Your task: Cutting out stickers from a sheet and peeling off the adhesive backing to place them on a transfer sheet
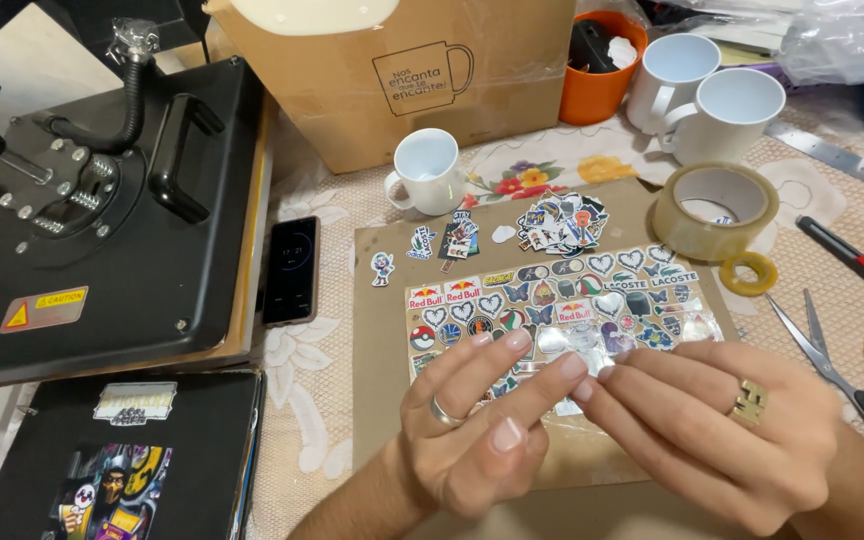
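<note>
Both hands, left hand [477, 425] and right hand [712, 430], fingertips pinching together over sticker sheet [552, 300] lying just beyond, long axis crosswise.

glossy sticker sheet [552, 300], matt cardboard [377, 340], glazed mug [427, 170]

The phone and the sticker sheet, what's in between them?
In the head view, between the phone and the sticker sheet lie a strip of lace tablecloth, the brown cardboard edge, and one small cut-out sticker.
</note>
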